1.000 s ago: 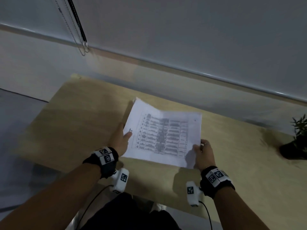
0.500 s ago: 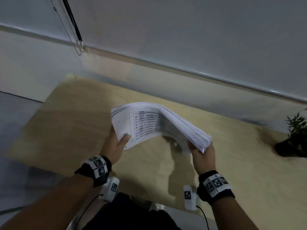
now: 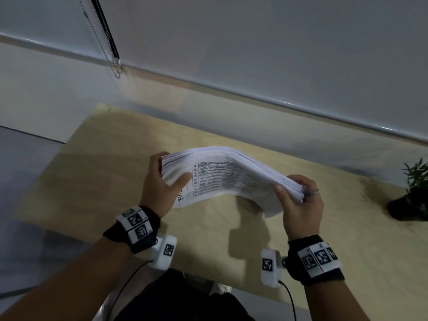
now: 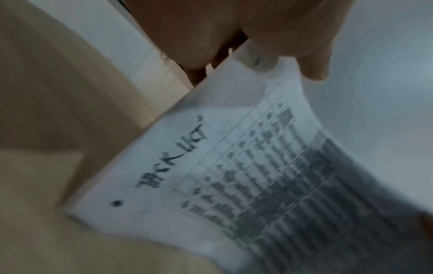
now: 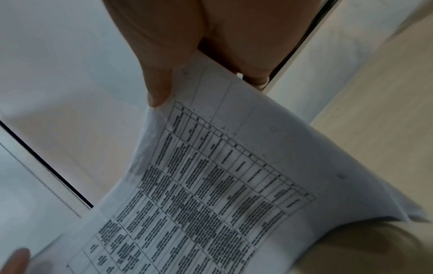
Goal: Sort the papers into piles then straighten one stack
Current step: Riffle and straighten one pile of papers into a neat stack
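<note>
From my remote seat I saw the stack of papers (image 3: pixel 231 179) held up off the wooden table (image 3: pixel 97 172), its long axis running left to right between the two hands. It bowed upward through the middle like an arch, the left end raised and the right end dipping lower. The sheets were thin white paper, their edges fanned slightly at both ends; the top sheet faced me and carried a printed grid of dense text, with dark handwritten marks near its left margin.

My left hand (image 3: pixel 159 188) gripped the left end, thumb pressed on the printed face and fingers curled behind. My right hand (image 3: pixel 301 205) clamped the right end, thumb on top and fingers wrapped around the edge, a ring showing on one finger.

The table was pale, smooth and matte. A small potted plant (image 3: pixel 414 193) sat at its far right, and a bead chain (image 3: pixel 115 66) hung against the grey wall behind.
</note>
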`<state>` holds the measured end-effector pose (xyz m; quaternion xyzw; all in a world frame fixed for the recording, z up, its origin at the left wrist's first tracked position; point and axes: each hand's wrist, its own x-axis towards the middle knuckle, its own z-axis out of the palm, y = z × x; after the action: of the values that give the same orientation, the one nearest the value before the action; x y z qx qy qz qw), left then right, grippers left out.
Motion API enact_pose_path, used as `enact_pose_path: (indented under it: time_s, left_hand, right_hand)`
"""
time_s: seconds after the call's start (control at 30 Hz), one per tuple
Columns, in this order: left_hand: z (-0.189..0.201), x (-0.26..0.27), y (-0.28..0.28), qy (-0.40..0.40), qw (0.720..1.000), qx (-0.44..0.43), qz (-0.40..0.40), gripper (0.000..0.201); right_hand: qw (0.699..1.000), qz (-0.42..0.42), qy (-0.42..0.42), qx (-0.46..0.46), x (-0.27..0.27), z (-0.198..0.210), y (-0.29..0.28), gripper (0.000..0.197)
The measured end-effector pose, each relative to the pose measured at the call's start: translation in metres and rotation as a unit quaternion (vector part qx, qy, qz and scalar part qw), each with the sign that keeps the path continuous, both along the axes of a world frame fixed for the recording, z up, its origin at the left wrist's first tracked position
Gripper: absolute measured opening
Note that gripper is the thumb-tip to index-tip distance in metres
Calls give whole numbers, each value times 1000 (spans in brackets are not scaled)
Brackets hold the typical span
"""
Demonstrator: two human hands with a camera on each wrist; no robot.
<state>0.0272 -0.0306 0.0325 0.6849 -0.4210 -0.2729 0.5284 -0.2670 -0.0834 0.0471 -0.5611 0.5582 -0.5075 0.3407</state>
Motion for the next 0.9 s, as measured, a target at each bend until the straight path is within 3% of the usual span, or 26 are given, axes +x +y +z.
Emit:
enact_pose_path:
  time_s: [0.17,0.4,0.6,0.7,0.9]
  left_hand:
    - [13,-8,-12,-14,994,-107,17,14]
    - [14,-1,-13,-84,986,-144,14,20]
    - [18,11,-10,-271,945,-169,-76,20]
    - [21,16,-11,-358,920,-111,-118,27]
    - [41,15,-15,-440,882,-46,-165,20]
  right_hand:
    - [999,14,31,-21,4,7,5,31]
    - [976,25,170,-135,1,7,8,17]
    - [953,52,263,-142,-1,10,9,25]
    - [951,45,285,-115,-3,8,7,27]
    - [948,50,290,-119,-8,16,2,15]
